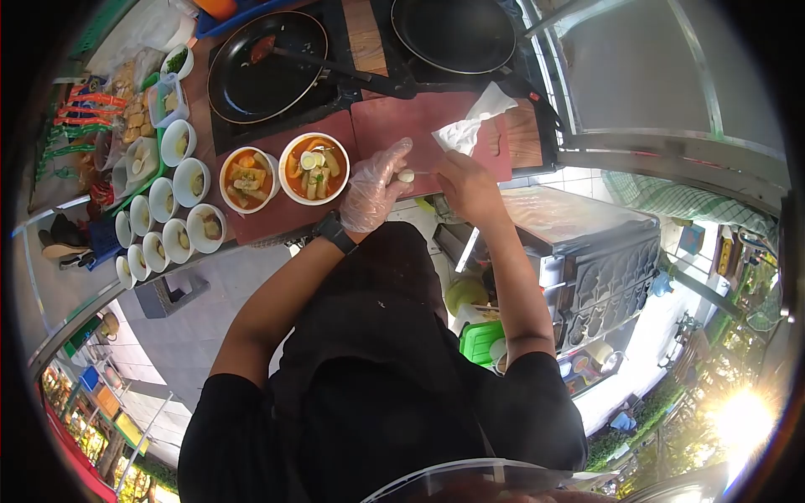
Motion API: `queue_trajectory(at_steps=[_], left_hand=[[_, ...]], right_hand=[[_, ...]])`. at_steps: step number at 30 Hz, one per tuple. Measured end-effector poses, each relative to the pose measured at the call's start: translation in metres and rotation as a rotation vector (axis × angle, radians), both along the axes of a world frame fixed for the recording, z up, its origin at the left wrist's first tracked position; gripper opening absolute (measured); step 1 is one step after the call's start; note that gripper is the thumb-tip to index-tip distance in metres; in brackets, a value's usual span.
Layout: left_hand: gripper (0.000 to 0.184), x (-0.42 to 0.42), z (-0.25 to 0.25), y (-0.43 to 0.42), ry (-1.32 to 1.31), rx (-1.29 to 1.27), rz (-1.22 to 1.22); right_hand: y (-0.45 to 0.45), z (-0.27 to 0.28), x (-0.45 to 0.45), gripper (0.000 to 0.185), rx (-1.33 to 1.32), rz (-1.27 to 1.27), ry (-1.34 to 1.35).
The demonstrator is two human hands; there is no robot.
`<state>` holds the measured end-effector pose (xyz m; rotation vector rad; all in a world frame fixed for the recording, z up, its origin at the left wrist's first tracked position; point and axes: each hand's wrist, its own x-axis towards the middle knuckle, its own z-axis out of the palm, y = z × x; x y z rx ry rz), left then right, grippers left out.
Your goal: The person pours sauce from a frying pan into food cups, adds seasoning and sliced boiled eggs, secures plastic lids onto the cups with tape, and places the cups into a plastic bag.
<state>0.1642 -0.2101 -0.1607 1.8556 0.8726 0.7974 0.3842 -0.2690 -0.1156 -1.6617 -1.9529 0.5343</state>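
My left hand (375, 186), in a clear plastic glove, holds a small white boiled egg (406, 176) at its fingertips. My right hand (466, 186) is bare and closed around a thin utensil (423, 173) that points at the egg; its kind is too small to tell. Just beyond the right hand lies a crumpled white tissue (461, 134) on the red mat (390, 117). Left of the gloved hand stand two white bowls of orange-red soup. The nearer bowl (293, 192) has egg slices and rolled pieces on top; the other bowl (229, 198) holds similar pieces.
Two black pans, one pan (243, 92) with a red-headed spatula (263, 49) across it and another pan (453, 33), sit at the back. Several small white cups (204, 225) with food line the left side. Below right is a metal waffle-type mould (612, 285).
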Motion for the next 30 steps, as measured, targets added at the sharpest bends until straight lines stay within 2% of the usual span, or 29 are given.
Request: queue_trajectory(at_steps=[5, 8, 12, 14, 15, 17, 18, 22, 25, 26, 30], left_hand=[[0.066, 0.000, -0.001, 0.001, -0.067, -0.033, 0.006], [0.065, -0.001, -0.004, 0.000, -0.108, -0.108, -0.008], [0.065, 0.002, -0.003, 0.003, -0.016, -0.069, -0.017], [0.052, 0.010, 0.022, 0.005, 0.181, 0.396, 0.043], [0.052, 0.011, 0.021, 0.006, 0.185, 0.400, 0.053], [0.036, 0.011, 0.015, 0.011, 0.276, 0.306, -0.074], [0.022, 0.013, 0.013, 0.011, 0.227, 0.333, -0.021], [0.022, 0.009, 0.010, 0.011, 0.220, 0.338, -0.026], [0.024, 0.004, 0.013, 0.010, 0.222, 0.319, -0.038], [0.028, 0.002, 0.017, 0.010, 0.297, 0.329, -0.063], [0.035, -0.001, -0.005, 0.000, 0.373, 0.421, -0.020]], right_hand=[[0.006, -0.006, -0.004, 0.016, -0.023, 0.058, -0.005], [0.010, -0.009, -0.004, 0.009, -0.049, 0.089, 0.035], [0.011, -0.008, -0.006, 0.009, -0.040, 0.122, -0.060], [0.012, -0.005, -0.008, 0.011, -0.019, 0.136, -0.080], [0.012, -0.003, -0.008, 0.010, -0.027, 0.136, -0.089], [0.012, -0.001, -0.009, 0.010, -0.028, 0.148, -0.093], [0.011, -0.002, -0.009, 0.008, -0.039, 0.137, -0.104], [0.006, -0.004, -0.004, 0.004, -0.066, 0.097, -0.103], [-0.003, 0.006, 0.016, 0.005, -0.122, 0.023, -0.221], [-0.008, 0.010, 0.026, 0.005, -0.153, -0.012, -0.263], [-0.022, 0.035, 0.041, 0.007, -0.123, -0.116, -0.138]])
